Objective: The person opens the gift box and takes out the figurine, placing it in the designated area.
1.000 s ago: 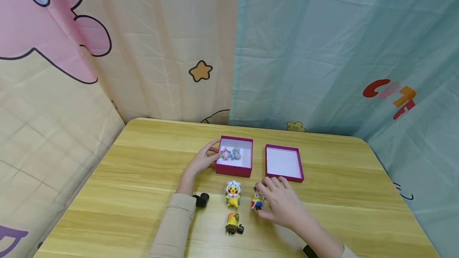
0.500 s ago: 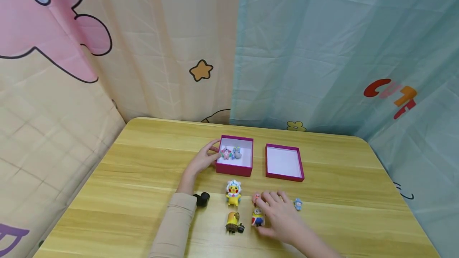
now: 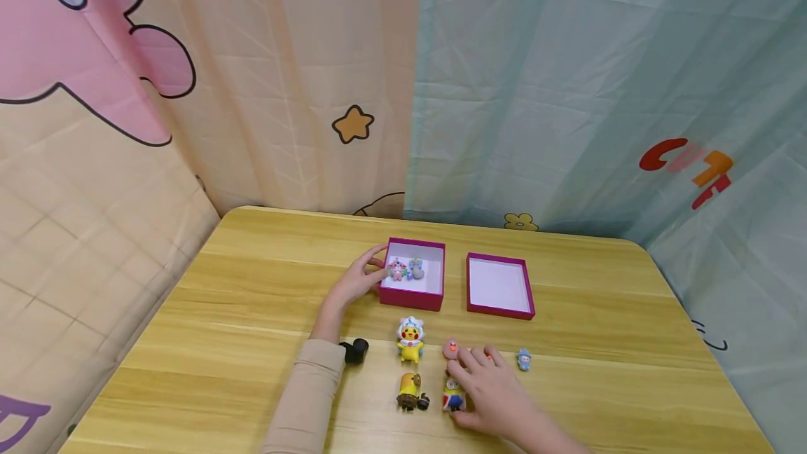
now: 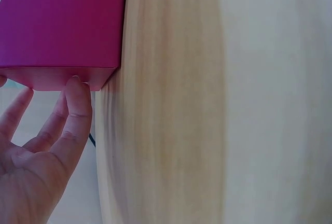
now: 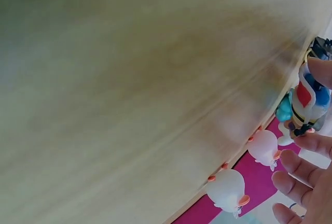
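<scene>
In the head view, my right hand (image 3: 494, 391) pinches a small Minion figure (image 3: 452, 396) in a red cape and blue outfit. The right wrist view shows this Minion figure (image 5: 307, 97) between thumb and index finger, the other fingers loosely bent. My left hand (image 3: 353, 282) rests its fingertips against the left side of an open magenta box (image 3: 411, 300). Its fingers (image 4: 78, 105) are extended to the box wall in the left wrist view. Inside the box lie a pink figure (image 3: 397, 270) and a grey-blue figure (image 3: 416, 270).
A magenta lid (image 3: 501, 286) lies right of the box. Nearby stand a yellow figure with a white hood (image 3: 410, 342), another Minion figure (image 3: 408, 392), a pale pink duck (image 3: 450, 349) and a small blue figure (image 3: 524, 359). A white duck (image 5: 226, 190) shows in the right wrist view.
My right hand has drawn the caped Minion figure toward the front of the table, uncovering the pink duck and the small blue figure. The left hand has stayed at the box.
</scene>
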Demonstrator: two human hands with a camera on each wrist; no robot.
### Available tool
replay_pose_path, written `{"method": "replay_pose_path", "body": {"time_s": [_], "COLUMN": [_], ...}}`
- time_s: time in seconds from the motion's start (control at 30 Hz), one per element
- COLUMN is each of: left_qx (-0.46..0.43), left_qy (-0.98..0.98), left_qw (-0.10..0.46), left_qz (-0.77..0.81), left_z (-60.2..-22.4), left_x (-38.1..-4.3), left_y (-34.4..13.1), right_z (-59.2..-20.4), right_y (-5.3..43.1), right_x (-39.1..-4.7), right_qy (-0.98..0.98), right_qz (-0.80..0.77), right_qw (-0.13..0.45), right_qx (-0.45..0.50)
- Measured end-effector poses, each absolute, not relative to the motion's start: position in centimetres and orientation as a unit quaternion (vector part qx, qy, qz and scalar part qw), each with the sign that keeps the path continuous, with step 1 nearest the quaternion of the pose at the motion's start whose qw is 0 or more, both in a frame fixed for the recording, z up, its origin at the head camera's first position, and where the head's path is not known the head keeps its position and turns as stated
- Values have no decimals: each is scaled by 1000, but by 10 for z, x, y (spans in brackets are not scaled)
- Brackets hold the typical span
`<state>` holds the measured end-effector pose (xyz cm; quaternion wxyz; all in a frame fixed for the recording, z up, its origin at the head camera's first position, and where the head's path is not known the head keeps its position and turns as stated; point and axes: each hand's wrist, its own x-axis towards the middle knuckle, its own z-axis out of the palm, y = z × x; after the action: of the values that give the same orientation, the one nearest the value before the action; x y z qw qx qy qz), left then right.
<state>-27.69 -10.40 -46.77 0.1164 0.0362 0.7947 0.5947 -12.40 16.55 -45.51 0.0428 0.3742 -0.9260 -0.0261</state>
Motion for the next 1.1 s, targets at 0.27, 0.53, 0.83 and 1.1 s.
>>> {"method": "replay_pose_path", "body": {"time_s": [0.27, 0.53, 0.83, 1.1], "left_qx": [35, 31, 34, 37], "left_qy": [790, 792, 788, 786], "left_qw": [120, 117, 116, 115], "left_qz": [600, 599, 604, 607], "left_z": [-466, -466, -466, -466], "left_x": [-276, -275, -275, -275], "left_y": [-103, -103, -103, -104], "right_z": [-457, -459, -461, -463], "right_y": [166, 165, 166, 167], "right_x": [-124, -123, -123, -122], "right_qy": [-925, -926, -924, -922], "right_qz": [-37, -40, -47, -44], "right_qw": [42, 38, 43, 63], "right_qx": [375, 374, 376, 380]}}
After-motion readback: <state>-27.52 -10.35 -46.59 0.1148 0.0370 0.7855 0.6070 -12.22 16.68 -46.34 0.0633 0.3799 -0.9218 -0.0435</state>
